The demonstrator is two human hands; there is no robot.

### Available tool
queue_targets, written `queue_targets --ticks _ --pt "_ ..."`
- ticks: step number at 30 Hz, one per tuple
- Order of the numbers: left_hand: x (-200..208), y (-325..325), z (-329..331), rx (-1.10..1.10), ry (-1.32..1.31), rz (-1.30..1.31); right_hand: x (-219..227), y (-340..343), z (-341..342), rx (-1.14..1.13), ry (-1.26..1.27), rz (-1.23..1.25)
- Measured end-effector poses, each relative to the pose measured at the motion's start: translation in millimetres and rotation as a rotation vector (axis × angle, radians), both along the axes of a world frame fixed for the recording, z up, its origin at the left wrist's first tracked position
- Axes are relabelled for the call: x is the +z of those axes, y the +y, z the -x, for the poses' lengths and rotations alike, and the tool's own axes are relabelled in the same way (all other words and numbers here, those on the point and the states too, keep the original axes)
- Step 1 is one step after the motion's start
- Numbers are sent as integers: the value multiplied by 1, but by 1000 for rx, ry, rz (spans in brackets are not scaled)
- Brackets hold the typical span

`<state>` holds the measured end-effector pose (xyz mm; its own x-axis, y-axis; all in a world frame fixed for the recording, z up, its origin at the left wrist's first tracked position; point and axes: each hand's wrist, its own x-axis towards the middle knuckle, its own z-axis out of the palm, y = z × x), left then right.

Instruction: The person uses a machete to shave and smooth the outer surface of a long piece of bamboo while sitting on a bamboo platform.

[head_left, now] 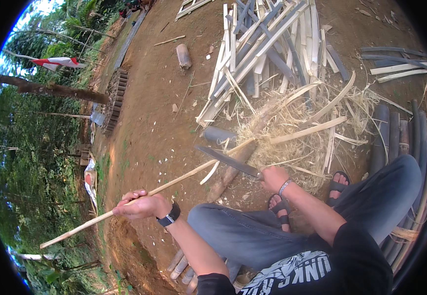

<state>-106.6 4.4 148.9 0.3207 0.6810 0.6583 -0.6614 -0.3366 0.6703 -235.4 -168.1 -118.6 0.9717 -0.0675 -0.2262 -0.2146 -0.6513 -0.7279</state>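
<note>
My left hand (142, 204) is closed around a long, pale bamboo strip (186, 176). One end of the strip sticks out past the hand at the lower left. Its other end slants up to a short log (231, 176) lying on the ground. In my right hand (274, 179) I grip a machete (235, 164) by its handle, which the fingers mostly cover. The dark blade points left and crosses the strip near the log. Whether the edge bites into the strip I cannot tell. Curly bamboo shavings (282, 152) lie heaped just beyond the blade.
A big pile of split bamboo (262, 54) lies ahead on the brown dirt. Dark bamboo poles (403, 135) are stacked at the right. My sandaled feet (278, 209) stand near the shavings. A short bamboo piece (184, 56) lies farther off, with trees and a flag (58, 63) at the left.
</note>
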Motion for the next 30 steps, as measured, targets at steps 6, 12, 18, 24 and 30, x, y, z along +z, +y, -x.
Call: queue_targets --ticks 6,12,18,24,30 --pt "-1 11 -22 -108 1 24 6 12 12 -110 -182 78" --pt "12 -8 -25 -174 34 11 -4 12 14 -168 -151 -3" --pt "10 -3 -20 -211 -50 -38 21 44 8 -98 -63 -356" --pt "2 -4 -9 -210 4 -41 32 75 -5 -136 39 -863" --pt "1 -9 -1 -265 -13 10 -25 47 -18 -336 258 -998"
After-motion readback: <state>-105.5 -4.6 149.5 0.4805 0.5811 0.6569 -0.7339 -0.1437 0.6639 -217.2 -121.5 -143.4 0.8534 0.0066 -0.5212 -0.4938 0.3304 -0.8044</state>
